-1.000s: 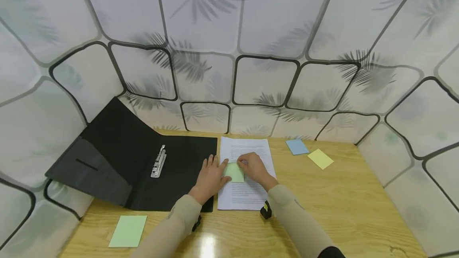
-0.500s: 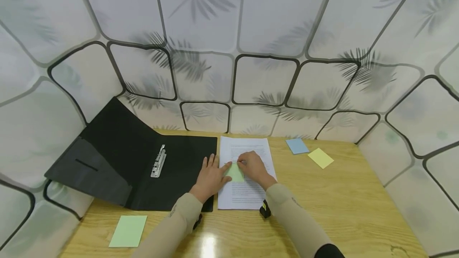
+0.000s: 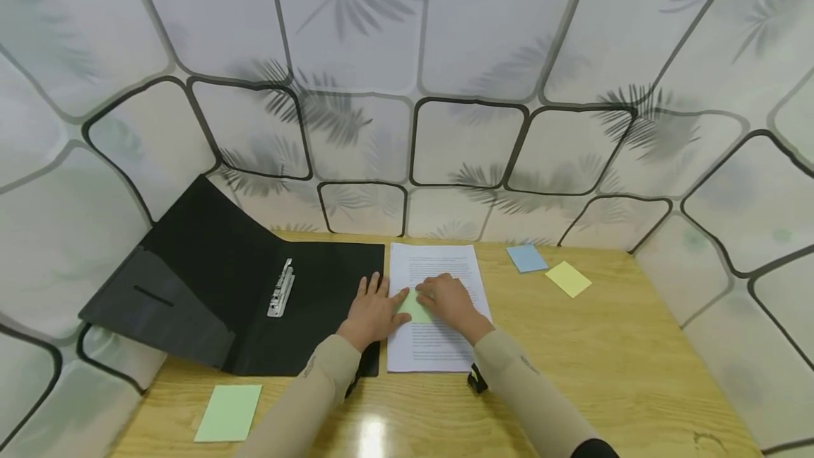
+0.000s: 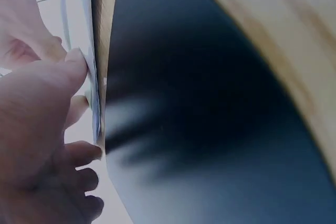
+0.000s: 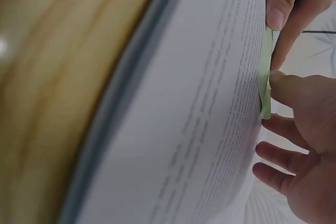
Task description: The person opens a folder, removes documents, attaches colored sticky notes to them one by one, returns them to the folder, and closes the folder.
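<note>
A light green sticky note [image 3: 416, 309] lies on a stack of printed paper [image 3: 439, 352] in the middle of the table. My left hand [image 3: 372, 315] rests flat at the stack's left edge, fingers spread, its thumb and index finger touching the note's left side. From the other side, my right hand [image 3: 447, 300] reaches over the page. In the right wrist view its thumb touches the green note [image 5: 265, 66], and its other fingertips lie apart along the paper. The note's far end looks slightly lifted there. To the left lies an open black folder [image 3: 331, 267] with a metal clip [image 3: 281, 288].
Another green sticky note [image 3: 227, 412] lies near the table's front left. Blue [image 3: 526, 259] and yellow [image 3: 569, 279] sticky notes lie at the back right. The folder's raised cover [image 3: 191, 260] leans toward the patterned wall covering [image 3: 470, 140], which surrounds the wooden table [image 3: 610, 373].
The right hand's pinched fingertips have loosened and spread over the green note's upper right corner. The left hand stays nearly in place on the note's left side.
</note>
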A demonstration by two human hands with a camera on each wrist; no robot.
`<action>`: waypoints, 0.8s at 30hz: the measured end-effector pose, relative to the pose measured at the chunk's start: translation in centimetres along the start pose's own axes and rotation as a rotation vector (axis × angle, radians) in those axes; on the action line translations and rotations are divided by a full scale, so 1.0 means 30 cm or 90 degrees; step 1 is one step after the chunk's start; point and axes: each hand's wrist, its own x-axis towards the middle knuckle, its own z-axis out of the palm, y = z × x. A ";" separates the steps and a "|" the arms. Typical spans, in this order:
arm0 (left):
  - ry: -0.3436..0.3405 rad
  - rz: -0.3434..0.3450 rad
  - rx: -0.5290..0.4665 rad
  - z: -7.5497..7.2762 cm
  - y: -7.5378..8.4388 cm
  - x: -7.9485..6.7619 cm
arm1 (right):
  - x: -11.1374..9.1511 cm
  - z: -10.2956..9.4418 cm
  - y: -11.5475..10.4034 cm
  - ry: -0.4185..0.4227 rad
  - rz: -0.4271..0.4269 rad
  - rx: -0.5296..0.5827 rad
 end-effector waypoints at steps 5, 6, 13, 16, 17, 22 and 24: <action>0.023 0.006 0.072 0.005 0.008 0.001 | -0.033 -0.002 0.007 -0.035 -0.016 -0.095; 0.030 0.008 0.087 0.007 0.010 0.001 | -0.039 0.000 0.011 -0.037 -0.014 -0.108; 0.014 0.022 0.069 0.023 0.010 -0.003 | -0.079 -0.005 0.046 -0.059 0.029 -0.105; 0.006 0.029 0.019 0.035 0.000 -0.003 | -0.091 -0.013 0.062 -0.065 0.040 -0.071; 0.005 0.032 0.007 0.038 -0.002 -0.004 | -0.094 -0.016 0.068 -0.067 0.041 -0.059; 0.006 0.041 -0.018 0.038 -0.005 -0.003 | -0.097 -0.024 0.091 -0.089 0.047 -0.002; 0.002 0.041 -0.022 0.034 -0.003 -0.005 | -0.096 -0.026 0.096 -0.102 0.047 0.020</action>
